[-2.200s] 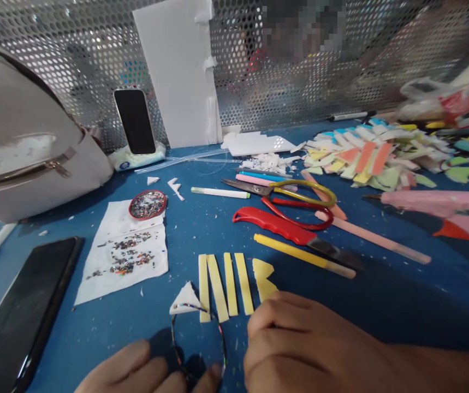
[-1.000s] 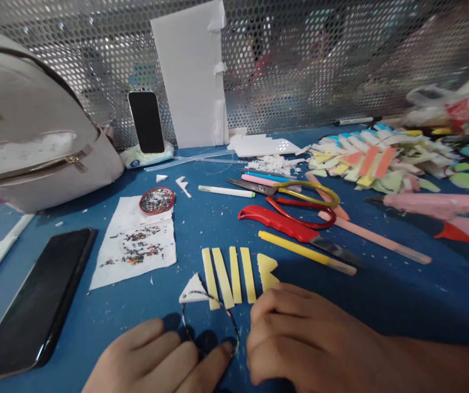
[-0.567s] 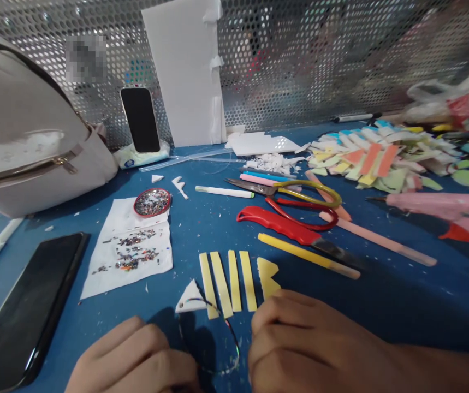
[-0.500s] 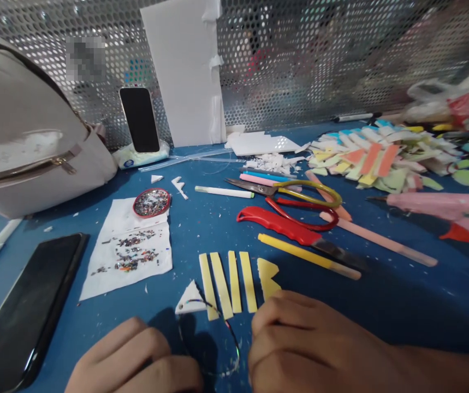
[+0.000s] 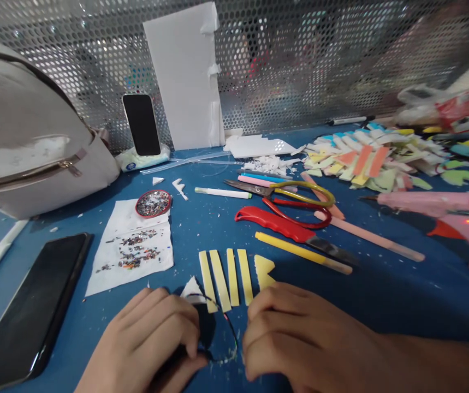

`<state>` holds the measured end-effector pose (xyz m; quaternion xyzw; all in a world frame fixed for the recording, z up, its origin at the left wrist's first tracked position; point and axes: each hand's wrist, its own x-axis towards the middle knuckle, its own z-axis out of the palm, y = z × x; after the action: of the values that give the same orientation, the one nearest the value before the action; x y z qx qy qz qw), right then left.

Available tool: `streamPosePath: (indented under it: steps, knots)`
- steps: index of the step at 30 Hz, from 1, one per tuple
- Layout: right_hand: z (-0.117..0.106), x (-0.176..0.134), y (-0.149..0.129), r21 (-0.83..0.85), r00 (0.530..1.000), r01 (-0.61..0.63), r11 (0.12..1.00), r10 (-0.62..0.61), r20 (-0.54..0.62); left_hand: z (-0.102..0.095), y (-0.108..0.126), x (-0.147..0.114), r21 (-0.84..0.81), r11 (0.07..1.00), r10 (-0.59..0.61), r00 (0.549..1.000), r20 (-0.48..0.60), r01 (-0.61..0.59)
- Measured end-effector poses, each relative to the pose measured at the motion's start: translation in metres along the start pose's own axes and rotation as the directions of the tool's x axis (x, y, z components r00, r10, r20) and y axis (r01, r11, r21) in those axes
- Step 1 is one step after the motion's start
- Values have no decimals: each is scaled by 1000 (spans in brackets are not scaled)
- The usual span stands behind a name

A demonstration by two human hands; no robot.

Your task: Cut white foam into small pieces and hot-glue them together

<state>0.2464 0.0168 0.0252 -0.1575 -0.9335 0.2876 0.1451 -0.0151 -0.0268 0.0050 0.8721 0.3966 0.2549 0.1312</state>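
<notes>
The left hand [image 5: 148,338] has been raised beside the beaded loop [image 5: 231,330], between both hands; its fingers are curled nearly to the thumb. Handling is apparently resumed, though no grip can be confirmed. The right hand [image 5: 295,338] is half curled, its contents hidden.

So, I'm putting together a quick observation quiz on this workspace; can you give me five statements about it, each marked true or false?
1. A thin multicoloured loop shows between the left hand and the right hand. True.
2. The red-rimmed dish is empty. False: the red-rimmed dish holds small shiny bits.
3. Four narrow yellow strips lie side by side. True.
4. The glue gun is green. False: the glue gun is mainly pink.
5. One phone is propped upright. True.
</notes>
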Motion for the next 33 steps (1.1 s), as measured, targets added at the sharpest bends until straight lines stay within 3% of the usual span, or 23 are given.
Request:
streamPosePath:
  steps: [5,11,17,23,28,33]
  knots:
    - [4,-2,3,12,999,35,999,-35,-31,-3,3,2,-89,993,-80,997,4,80]
    - [7,1,9,-21,981,163,986,-165,-102,0,2,0,-173,980,-112,992,-62,100]
    - [7,2,4,-12,982,164,986,-164,-89,-1,5,-1,-194,975,-126,987,-99,105]
    - [10,5,2,-157,966,190,969,-213,-144,-1,10,1,-180,978,-125,985,-117,103]
    - [10,18,3,-430,971,202,880,-236,-26,2,16,13,-243,923,-324,944,-66,300]
    - [6,32,2,-472,981,188,861,-189,47,-7,20,24,-356,841,-474,872,-123,407]
